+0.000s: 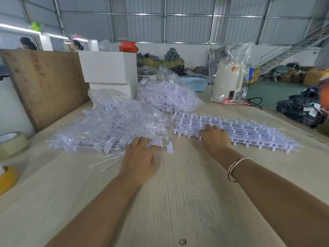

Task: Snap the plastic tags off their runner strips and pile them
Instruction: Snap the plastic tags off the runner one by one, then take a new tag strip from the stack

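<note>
- Left hand (140, 157) at the near edge of the loose pile of snapped tags (114, 129), fingers curled round a few white tags; narrow grip, holding plastic.
- One loose tag (169, 148) lying on the tabletop (178, 202) just right of the left fingertips.
- Right hand (214, 138) palm down on the near left corner of the stacked runner strips (240, 132), fingers bent over the white rods; whether gripping or only pressing, cannot tell.
- Bangles (236, 168) on the right wrist.
- Bare white runner sticks (110, 160) fanned out beside the left wrist.
- Clear bags of tags (167, 95) behind the pile, white box (108, 68) further back, bagged kettle (227, 81) far right.
- Tape rolls (10, 143) at the left edge.
</note>
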